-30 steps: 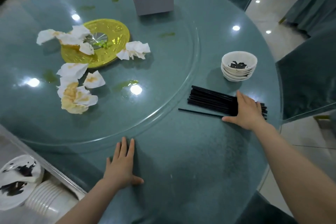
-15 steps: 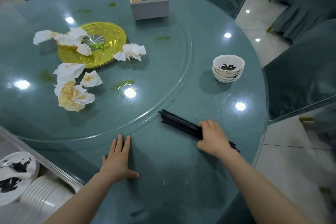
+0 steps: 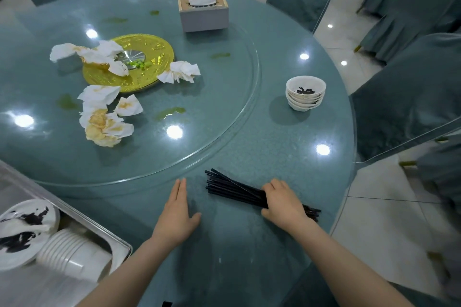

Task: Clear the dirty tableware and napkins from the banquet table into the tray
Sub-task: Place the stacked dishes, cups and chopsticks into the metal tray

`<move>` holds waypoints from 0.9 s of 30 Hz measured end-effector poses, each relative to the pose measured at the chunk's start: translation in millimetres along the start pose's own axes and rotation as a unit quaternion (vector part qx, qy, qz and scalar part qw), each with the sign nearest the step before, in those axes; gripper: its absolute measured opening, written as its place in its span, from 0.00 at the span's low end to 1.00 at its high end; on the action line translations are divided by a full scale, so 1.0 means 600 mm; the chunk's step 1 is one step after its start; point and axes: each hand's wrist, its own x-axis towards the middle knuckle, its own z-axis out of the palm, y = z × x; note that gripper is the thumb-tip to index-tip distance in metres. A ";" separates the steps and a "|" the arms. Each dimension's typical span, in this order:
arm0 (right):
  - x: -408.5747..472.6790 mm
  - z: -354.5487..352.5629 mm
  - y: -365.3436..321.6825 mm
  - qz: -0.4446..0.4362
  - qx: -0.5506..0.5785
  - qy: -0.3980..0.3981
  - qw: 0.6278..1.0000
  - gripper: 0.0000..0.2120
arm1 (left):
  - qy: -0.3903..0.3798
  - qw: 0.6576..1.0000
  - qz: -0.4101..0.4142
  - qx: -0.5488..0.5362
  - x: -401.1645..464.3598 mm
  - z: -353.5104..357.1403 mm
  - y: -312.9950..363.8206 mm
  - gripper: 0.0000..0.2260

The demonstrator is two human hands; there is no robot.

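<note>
The right hand (image 3: 283, 203) is lying over a bundle of black chopsticks (image 3: 237, 188) on the near edge of the banquet table (image 3: 249, 244), its fingers curling over the sticks and its thumb tucking in at the near side, so it is gripping the bundle near its right end; the sticks are fanning out to the left from under the fingers, and a few tips are poking out behind the wrist. The left hand (image 3: 175, 217) is resting flat on the cloth just to the left of the chopsticks, fingers straight and together, thumb spread towards the right hand, holding nothing; the two hands are sitting apart with bare cloth between them. Beyond the right hand, well apart from it, a stack of small white bowls (image 3: 305, 93) with dark scraps in the top one is standing near the far right rim. Beyond the left hand, on the glass turntable (image 3: 224, 119), stained crumpled napkins (image 3: 104, 119) are lying scattered around and partly on a gold plate (image 3: 149, 57), with a tissue box (image 3: 203, 12) farther back. Down to the left of the left hand, beside the table edge, a metal tray (image 3: 99, 227) is holding dirty white plates (image 3: 22, 229) and a stack of white cups (image 3: 67, 254) lying on its side.
</note>
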 end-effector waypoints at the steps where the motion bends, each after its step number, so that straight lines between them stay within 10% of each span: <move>1: -0.004 0.000 -0.002 0.001 -0.001 0.004 1.000 0.20 | 0.002 1.000 0.008 -0.006 -0.002 -0.001 0.001 0.42; 19: -0.058 0.005 -0.058 0.003 -0.137 0.026 0.990 0.15 | 0.060 0.993 0.088 -0.056 -0.061 -0.070 -0.019 0.29; 27: -0.056 -0.049 -0.201 -0.169 -0.219 0.205 0.939 0.14 | 0.063 0.937 0.285 0.193 -0.084 -0.123 -0.009 0.29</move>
